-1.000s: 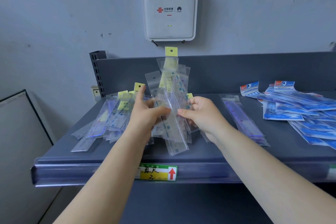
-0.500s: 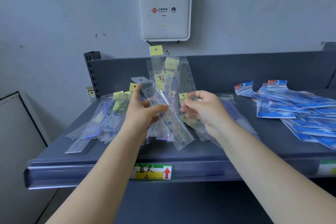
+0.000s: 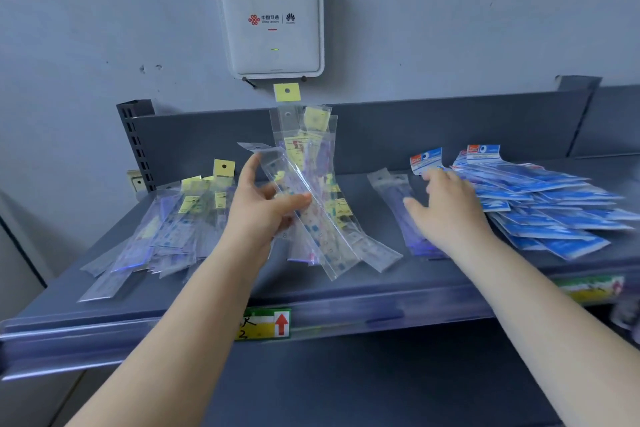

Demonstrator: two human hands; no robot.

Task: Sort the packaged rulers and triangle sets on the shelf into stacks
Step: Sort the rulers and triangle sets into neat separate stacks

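While the left hand pinches a fan of rulers, the right hand, fingers spread and empty, hovers over the purple stack, lying near-to-far.

Even, soft, cool light; faint shadows. Right hand motion-blurred. Wide-angle bending at edges; shelf ends smeared.
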